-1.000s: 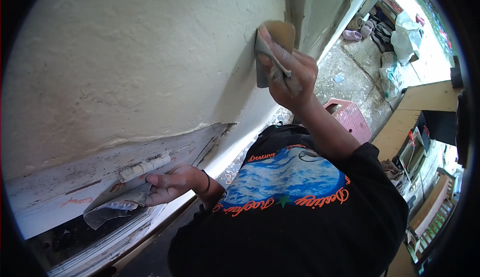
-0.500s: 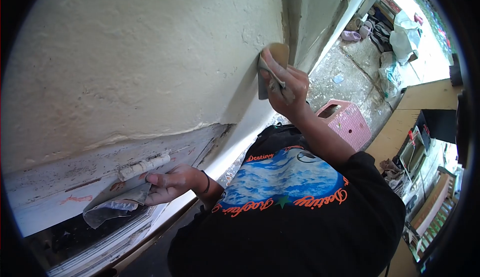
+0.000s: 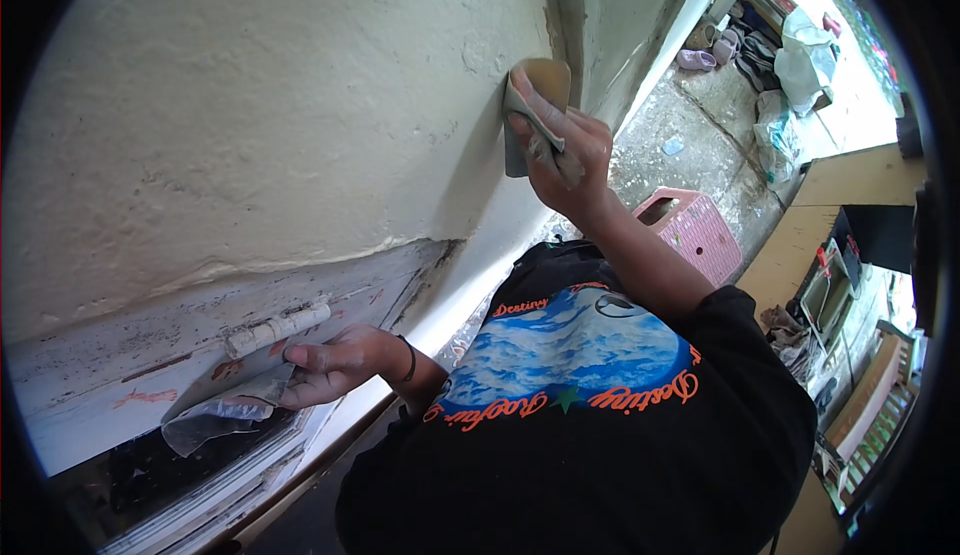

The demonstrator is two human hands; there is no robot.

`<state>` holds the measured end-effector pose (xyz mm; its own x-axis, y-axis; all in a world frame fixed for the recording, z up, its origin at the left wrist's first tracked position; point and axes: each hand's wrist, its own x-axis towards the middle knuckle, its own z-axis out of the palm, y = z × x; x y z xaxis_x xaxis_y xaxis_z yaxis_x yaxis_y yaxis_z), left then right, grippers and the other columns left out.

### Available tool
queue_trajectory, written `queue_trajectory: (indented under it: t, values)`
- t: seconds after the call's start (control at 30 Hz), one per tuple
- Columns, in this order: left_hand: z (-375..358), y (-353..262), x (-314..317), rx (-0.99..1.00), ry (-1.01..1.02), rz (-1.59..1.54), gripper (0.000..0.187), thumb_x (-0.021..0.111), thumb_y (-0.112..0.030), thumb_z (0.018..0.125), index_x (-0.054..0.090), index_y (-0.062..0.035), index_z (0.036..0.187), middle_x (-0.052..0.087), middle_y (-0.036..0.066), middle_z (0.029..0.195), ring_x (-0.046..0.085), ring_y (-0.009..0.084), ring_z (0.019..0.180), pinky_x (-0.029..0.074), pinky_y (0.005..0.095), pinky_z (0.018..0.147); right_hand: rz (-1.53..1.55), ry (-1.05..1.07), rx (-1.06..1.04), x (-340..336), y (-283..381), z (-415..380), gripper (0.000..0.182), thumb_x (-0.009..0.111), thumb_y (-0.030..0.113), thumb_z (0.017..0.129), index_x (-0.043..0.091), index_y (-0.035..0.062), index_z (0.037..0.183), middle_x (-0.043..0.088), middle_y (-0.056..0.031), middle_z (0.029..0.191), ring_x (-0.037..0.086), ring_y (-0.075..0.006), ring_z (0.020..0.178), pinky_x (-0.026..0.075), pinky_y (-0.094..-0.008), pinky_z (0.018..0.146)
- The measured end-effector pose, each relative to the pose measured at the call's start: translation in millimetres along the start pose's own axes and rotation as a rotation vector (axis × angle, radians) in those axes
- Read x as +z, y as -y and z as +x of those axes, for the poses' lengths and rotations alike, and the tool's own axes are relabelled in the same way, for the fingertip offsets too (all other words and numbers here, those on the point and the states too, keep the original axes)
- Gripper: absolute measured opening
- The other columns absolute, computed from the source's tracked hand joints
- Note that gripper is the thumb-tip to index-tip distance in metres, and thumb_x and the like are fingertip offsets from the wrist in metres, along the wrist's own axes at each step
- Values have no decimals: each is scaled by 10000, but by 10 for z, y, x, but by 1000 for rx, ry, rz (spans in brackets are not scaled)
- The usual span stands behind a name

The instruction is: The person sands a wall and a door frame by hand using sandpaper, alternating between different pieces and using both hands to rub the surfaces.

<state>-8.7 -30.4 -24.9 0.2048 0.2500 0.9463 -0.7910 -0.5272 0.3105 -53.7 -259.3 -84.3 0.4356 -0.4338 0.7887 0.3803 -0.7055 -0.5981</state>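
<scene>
My right hand (image 3: 575,160) is closed around a bent sheet of sandpaper (image 3: 548,83), tan on one face and grey on the other. The sheet sits against the cream wall (image 3: 300,105), close to the corner by the door frame (image 3: 595,35). Pale dust coats those fingers. Lower left, my left hand (image 3: 335,363) pinches a crumpled piece of clear plastic (image 3: 220,423) between thumb and fingers. The plastic hangs over the white window frame (image 3: 80,405), just below a whitish hinge (image 3: 278,331). A dark band circles my left wrist.
Behind my right forearm stands a pink plastic stool (image 3: 695,240) on the stained concrete floor (image 3: 665,115). Shoes (image 3: 697,60) and white bags (image 3: 805,65) lie by the bright doorway. Brown board furniture (image 3: 850,180) and a slatted wooden piece (image 3: 875,410) are at right.
My right hand with the sandpaper has shifted slightly up and left in view. The left hand keeps its pinch on the plastic; the whole view has moved a little.
</scene>
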Motion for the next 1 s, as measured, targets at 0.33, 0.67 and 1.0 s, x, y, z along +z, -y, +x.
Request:
queue_trajectory:
  t: [0.33, 0.67, 1.0]
  values:
    - [20, -43, 8, -23, 16, 41, 678, 467, -303, 926, 106, 6, 1410, 186, 292, 1392, 337, 350, 1255, 348, 414, 1010, -5, 18, -57, -7, 53, 43, 627, 653, -70, 628, 545, 76, 1227, 642, -116, 793, 604, -248, 612, 484, -315, 559]
    - [6, -29, 20, -26, 11, 26, 654, 466, -287, 926, 131, 13, 1401, 177, 294, 1392, 358, 341, 1240, 364, 388, 999, 26, 9, -54, 6, 149, 155, 568, 661, -50, 655, 565, 66, 1203, 646, -132, 802, 622, -266, 638, 500, -309, 583]
    - [4, -46, 36, 15, 20, 8, 664, 469, -289, 923, 126, 19, 1400, 179, 281, 1395, 346, 328, 1248, 370, 386, 993, 67, -3, -27, 7, 160, 145, 600, 645, -73, 668, 550, 113, 1231, 658, -140, 853, 650, -265, 697, 511, -288, 621]
